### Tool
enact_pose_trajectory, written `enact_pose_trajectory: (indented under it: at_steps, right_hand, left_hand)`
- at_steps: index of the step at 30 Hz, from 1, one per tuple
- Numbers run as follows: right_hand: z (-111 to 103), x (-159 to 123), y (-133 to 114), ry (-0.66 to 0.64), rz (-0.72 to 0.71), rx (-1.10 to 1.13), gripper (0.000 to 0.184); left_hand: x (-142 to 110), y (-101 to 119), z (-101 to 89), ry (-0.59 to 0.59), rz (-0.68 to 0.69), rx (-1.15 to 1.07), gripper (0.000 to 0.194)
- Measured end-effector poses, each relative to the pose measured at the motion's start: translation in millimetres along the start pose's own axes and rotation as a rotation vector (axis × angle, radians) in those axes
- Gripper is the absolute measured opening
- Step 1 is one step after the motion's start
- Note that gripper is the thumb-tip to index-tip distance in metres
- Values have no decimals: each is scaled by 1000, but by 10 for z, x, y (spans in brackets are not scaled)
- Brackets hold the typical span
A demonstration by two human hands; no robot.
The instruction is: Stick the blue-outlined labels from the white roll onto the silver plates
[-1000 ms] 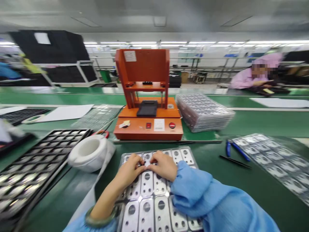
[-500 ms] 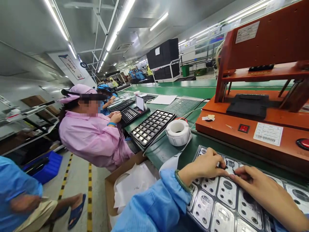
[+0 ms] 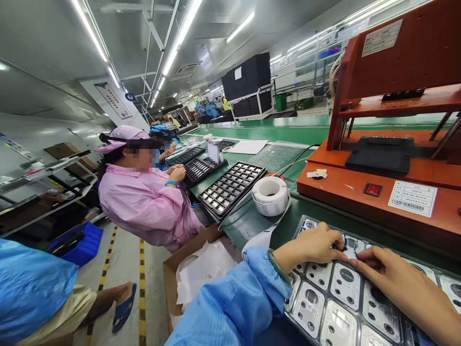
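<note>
My left hand [image 3: 315,245] lies on a clear plastic tray [image 3: 338,298] of flat silver parts at the bench's near edge, fingers curled and pinching at one part near the tray's far row. My right hand [image 3: 399,283] comes in from the right, its fingertips meeting the left hand's over the same part. What the fingers pinch is too small to name. A green bangle sits on my left wrist, above a blue sleeve.
An orange press machine [image 3: 389,144] stands just behind the tray. A white tape roll [image 3: 270,195] and a black compartment tray [image 3: 230,190] lie to the left. A person in pink [image 3: 144,197] sits at the bench further left. A cardboard box with papers [image 3: 201,269] is below.
The view swung left from one second ago, bringing the seated person and the aisle into sight. Both hands stay together on the tray; since half a second ago they barely moved.
</note>
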State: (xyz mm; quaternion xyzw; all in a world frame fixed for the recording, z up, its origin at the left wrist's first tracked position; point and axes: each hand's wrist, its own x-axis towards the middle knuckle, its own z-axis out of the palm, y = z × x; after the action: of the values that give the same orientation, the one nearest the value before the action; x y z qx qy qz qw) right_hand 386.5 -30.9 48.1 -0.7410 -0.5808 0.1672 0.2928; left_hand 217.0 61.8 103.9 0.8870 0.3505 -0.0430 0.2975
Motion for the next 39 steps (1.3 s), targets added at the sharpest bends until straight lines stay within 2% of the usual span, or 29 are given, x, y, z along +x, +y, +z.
enact_pose_trajectory:
  at_steps: [3,6,9,14,19,23,25,31,35,39]
  right_hand:
    - [-59,-6,-70,-122,61,34,42]
    - [-106,-14,-140,-115,68,35,41]
    - [-139,-42,-198,-106,70,42,41]
    - [-165,-159,-273,13,67,140,42]
    - [-187,-288,-408,147,11,322,41]
    - [-185,-384,-501,176,-11,433,39]
    - [-185,-447,-548,177,-46,475,35]
    - [-209,-634,-746,192,-256,598,14]
    - [-178,-668,-793,181,-355,586,7]
    - [-156,-650,-777,169,-378,586,7]
  left_hand:
    - [14,-23,11,5,23,0,33]
    - [13,-50,48,32,44,-24,34]
    - [-22,-62,104,112,63,-87,29]
    - [-133,-22,181,300,118,-234,19]
    - [-306,94,230,393,135,-346,12]
    - [-533,178,302,486,169,-624,11]
    - [-663,219,349,550,184,-726,11]
    - [-973,304,535,743,188,-835,8]
    - [-1055,281,638,815,162,-838,3]
    - [-1046,248,692,848,127,-828,2]
